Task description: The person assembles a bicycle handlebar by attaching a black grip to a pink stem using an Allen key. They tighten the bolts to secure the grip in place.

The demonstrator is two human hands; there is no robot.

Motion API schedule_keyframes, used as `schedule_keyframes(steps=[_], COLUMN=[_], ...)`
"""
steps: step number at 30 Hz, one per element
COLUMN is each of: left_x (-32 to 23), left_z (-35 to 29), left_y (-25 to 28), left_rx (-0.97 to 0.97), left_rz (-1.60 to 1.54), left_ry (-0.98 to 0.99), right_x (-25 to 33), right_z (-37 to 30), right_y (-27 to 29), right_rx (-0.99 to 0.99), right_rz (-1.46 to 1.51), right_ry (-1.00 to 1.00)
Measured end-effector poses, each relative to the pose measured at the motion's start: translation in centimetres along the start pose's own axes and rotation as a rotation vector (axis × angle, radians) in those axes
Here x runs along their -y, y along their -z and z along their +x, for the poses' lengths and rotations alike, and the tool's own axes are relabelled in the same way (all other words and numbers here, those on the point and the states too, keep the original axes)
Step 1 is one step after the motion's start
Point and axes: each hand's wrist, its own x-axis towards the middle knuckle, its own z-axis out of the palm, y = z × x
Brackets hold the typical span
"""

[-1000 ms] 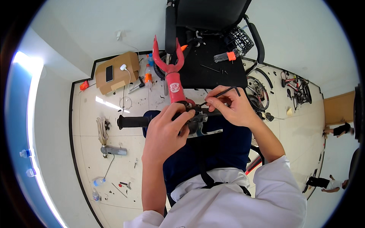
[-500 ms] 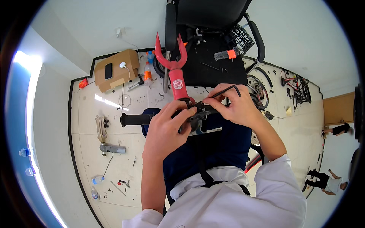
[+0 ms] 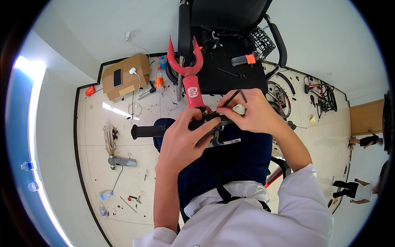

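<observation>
A red bicycle fork (image 3: 192, 84) lies across my lap, its two prongs pointing away toward the chair. At its near end is a black handlebar with a black grip (image 3: 148, 131) sticking out to the left. My left hand (image 3: 183, 138) is closed round the handlebar beside the fork's base, thumb and forefinger near the clamp area. Between the thumb and fingers of my right hand (image 3: 252, 111) is a black hex key (image 3: 231, 99), its bent end up and its other end at the clamp area. My fingers hide the exact spot where it meets the handlebar.
Ahead stands a black chair (image 3: 230, 80) bearing a basket (image 3: 262, 43) and small tools. Left on the floor are a cardboard piece (image 3: 109, 88) with a phone (image 3: 117, 77), bottles, and a metal fork part (image 3: 109, 140). Bicycles (image 3: 321, 96) and other people are at right.
My right hand has turned the hex key, so its bent end now points differently and sits further left. My left fingers have shifted slightly on the handlebar.
</observation>
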Motion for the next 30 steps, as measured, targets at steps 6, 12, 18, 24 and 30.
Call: schedule_keyframes(steps=[6,12,18,24,30], left_x=[1.9,2.8,3.5,2.8,2.4], left_z=[-0.7,-1.3,-2.4,-1.3,-0.9], left_y=[-1.8,-3.7,-4.8,-3.2,-3.5], left_rx=[-0.152,-0.370,-0.420,-0.407,-0.262], left_rz=[0.058,-0.130,-0.175,-0.310,-0.284], left_ry=[-0.121,-0.108,-0.088,-0.031,0.091], right_x=[0.3,1.2,1.4,-0.5,0.6], right_z=[-0.9,0.5,1.2,-0.3,0.5], right_y=[-1.1,-0.6,-1.6,-4.9,-3.6], right_rx=[-0.108,-0.035,-0.021,-0.267,-0.130], right_rz=[-0.103,-0.006,-0.008,-0.285,-0.077], right_ry=[0.126,-0.017,-0.021,0.240,0.032])
